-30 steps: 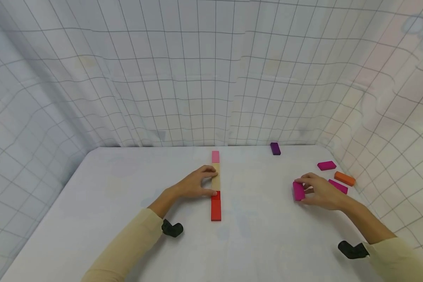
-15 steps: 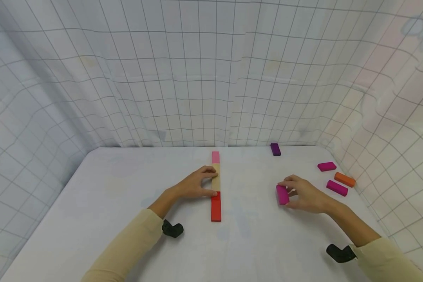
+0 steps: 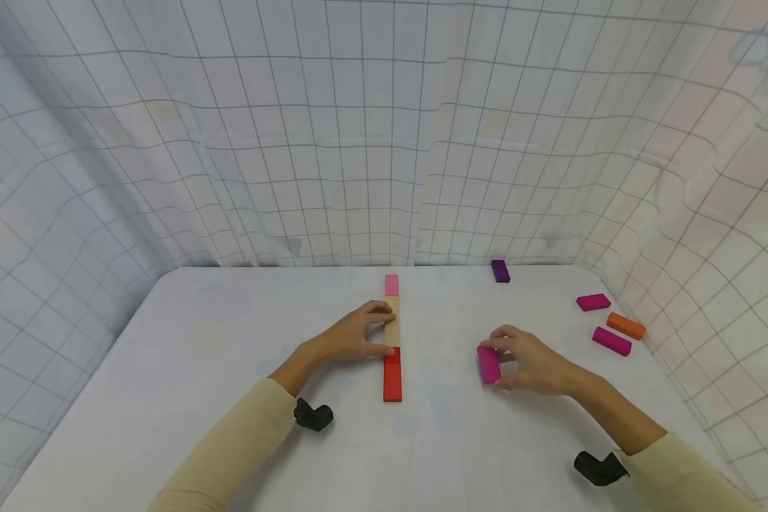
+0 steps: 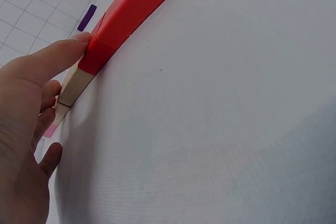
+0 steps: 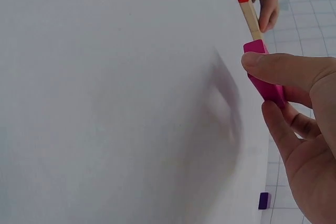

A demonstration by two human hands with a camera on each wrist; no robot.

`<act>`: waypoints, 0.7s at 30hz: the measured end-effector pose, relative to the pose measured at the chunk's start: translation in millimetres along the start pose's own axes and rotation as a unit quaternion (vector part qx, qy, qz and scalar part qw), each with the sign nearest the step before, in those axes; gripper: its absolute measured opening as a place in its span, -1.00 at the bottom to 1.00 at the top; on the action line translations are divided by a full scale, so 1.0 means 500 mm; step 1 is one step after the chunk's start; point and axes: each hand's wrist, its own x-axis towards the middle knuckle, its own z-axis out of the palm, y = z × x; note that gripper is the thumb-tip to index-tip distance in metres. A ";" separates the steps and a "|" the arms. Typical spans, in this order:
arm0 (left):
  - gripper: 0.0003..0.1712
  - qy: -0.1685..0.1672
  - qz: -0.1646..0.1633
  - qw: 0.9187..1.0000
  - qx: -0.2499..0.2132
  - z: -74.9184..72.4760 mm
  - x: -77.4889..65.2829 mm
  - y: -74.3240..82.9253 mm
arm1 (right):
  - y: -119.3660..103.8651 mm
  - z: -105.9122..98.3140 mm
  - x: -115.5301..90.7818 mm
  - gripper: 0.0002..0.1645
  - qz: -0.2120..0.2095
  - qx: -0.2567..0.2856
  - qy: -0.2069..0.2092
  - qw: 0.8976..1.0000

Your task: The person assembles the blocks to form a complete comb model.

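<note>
Down the middle of the white table runs a row of blocks: a pink block (image 3: 392,285) at the far end, natural wood blocks (image 3: 392,332), then red blocks (image 3: 392,382) nearest me. My left hand (image 3: 353,334) rests against this row from the left, its thumb touching the smaller red block and its fingertips at the wood. To the right of the row, my right hand (image 3: 530,363) pinches a magenta block (image 3: 489,365) between thumb and fingers. In the right wrist view that magenta block (image 5: 262,77) appears tilted, above its shadow on the table.
Off to the right lie another magenta block (image 3: 593,302), an orange block (image 3: 626,326) and a rounded magenta block (image 3: 611,341). A dark purple block (image 3: 500,271) sits near the back edge. Gridded white curtains (image 3: 384,142) enclose the table's back and sides.
My right hand has carried the magenta block leftward, closer to the row and slightly nearer me. The left hand has stayed in place against the row.
</note>
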 end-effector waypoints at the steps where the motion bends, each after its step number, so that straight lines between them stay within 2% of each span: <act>1: -0.13 0.000 0.000 1.000 0.001 0.000 0.000 0.000 | -0.004 0.006 0.002 -0.24 0.003 0.000 -0.001 1.000; 21: -0.12 -0.003 -0.001 1.000 0.014 0.000 0.006 -0.006 | -0.110 0.097 0.044 -0.21 -0.041 0.000 -0.038 0.998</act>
